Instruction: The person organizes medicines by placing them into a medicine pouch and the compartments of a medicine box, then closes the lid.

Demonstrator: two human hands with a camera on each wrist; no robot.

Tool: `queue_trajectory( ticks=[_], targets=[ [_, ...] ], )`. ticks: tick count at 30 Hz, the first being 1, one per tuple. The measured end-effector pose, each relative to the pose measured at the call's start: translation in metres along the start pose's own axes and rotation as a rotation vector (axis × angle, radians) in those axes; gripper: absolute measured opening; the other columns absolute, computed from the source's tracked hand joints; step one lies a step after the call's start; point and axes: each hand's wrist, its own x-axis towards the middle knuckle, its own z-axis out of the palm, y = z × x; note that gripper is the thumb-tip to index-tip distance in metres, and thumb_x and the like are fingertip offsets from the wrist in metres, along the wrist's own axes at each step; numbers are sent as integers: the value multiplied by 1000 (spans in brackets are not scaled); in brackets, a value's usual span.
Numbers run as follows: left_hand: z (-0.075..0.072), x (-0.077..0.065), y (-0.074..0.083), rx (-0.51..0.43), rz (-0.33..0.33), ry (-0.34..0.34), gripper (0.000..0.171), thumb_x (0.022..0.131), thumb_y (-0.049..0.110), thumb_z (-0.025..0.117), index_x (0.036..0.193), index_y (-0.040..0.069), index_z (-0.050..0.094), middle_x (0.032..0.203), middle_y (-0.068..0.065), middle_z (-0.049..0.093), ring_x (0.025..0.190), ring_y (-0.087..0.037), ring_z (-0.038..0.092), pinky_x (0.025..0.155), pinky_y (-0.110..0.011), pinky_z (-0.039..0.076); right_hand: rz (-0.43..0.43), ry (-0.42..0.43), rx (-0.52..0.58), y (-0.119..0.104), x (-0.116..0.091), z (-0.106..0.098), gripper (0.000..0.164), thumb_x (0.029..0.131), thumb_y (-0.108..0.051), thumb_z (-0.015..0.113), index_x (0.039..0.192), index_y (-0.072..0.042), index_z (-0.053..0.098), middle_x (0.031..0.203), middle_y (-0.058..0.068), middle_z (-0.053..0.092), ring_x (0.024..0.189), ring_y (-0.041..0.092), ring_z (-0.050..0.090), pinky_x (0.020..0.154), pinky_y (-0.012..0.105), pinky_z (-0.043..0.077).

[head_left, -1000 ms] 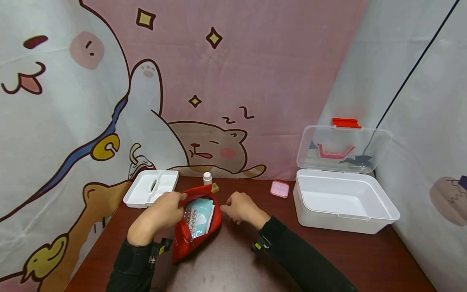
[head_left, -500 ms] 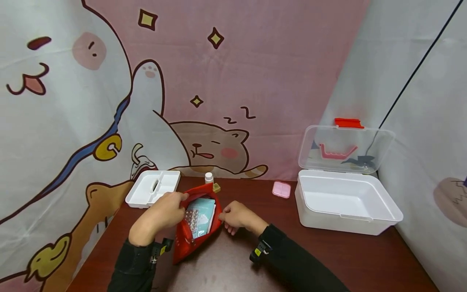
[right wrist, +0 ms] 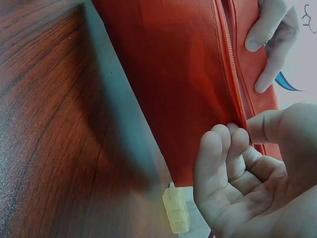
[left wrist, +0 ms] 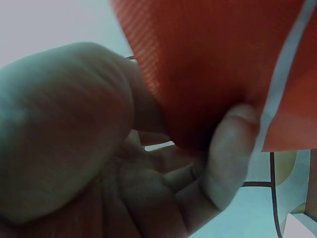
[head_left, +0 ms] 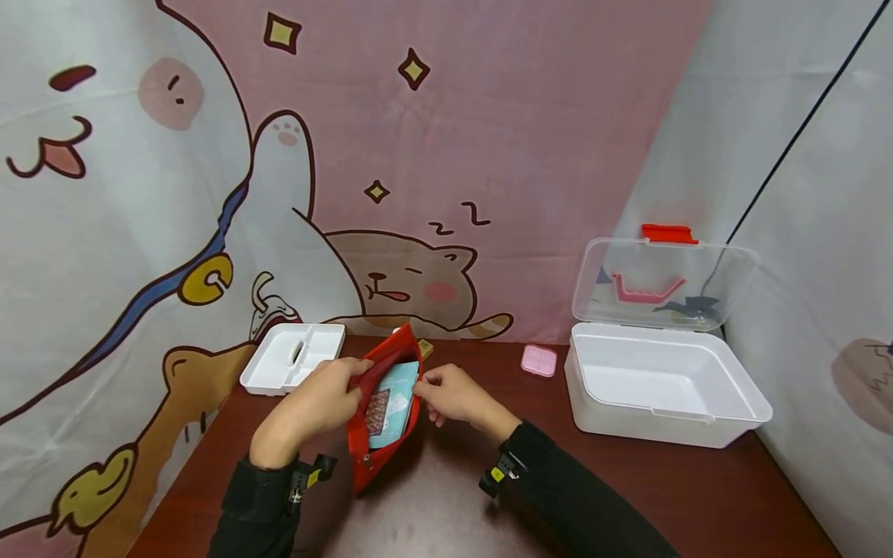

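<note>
A red zippered pouch (head_left: 358, 438) stands tilted over the table, its mouth spread. Inside it sit a light blue packet (head_left: 399, 397) and a blister pack (head_left: 377, 412) of dark reddish pills. My left hand (head_left: 326, 399) grips the pouch's left side near the top, thumb and fingers on either face. On the opposite side, my right hand (head_left: 453, 394) pinches the zipper edge between thumb and fingers, as the right wrist view shows. Just behind the pouch lies a small yellow translucent pill box (right wrist: 176, 210). A white bottle is almost wholly hidden there.
A white divided tray (head_left: 282, 372) lies at the back left. To the right stands a white storage box (head_left: 642, 411) with its clear lid (head_left: 593, 283) raised against the wall. Between pouch and box, a pink pill case (head_left: 539, 360) lies on the brown table (head_left: 579, 496).
My right hand has come onto the pouch's right edge and pinches it. The pouch has been lifted and turned slightly rightward, its mouth narrower, now covering most of the white bottle.
</note>
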Motion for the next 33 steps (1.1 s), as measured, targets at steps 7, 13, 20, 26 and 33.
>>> queue_trajectory(
  ticks=[7,13,20,26,33],
  targets=[
    [-3,-3,0,12,-1,9,52,97,0,60,149,-4,66,143,-20,72,107,-25,67,87,-39,59,-24,-36,12,0,-1,-2,36,110,-25,63,77,-12,67,62,-1,58,54,13,60,59,37,63],
    [-3,-1,2,4,59,53,52,98,-1,58,150,-2,66,145,-19,71,105,-24,65,81,-34,55,-87,32,31,-4,-6,-10,37,109,-24,63,79,-3,65,62,0,57,54,13,59,57,40,62],
    [7,5,8,-36,145,168,48,104,-1,59,151,0,66,149,-17,70,120,-28,71,97,-45,62,-73,160,72,-10,-11,-24,38,106,-23,62,81,6,60,59,0,55,53,15,58,55,31,56],
    [23,15,10,-71,137,172,47,106,3,60,153,1,64,156,-18,66,137,-33,68,111,-54,58,-39,257,62,-9,-10,-33,39,106,-26,62,75,-2,60,59,1,55,53,16,57,52,29,53],
    [43,30,5,-142,109,194,50,106,2,57,156,4,62,158,-18,65,133,-29,67,104,-48,58,74,368,7,-5,-8,-36,40,104,-31,62,72,-8,63,59,2,58,50,16,57,52,35,57]
  ],
)
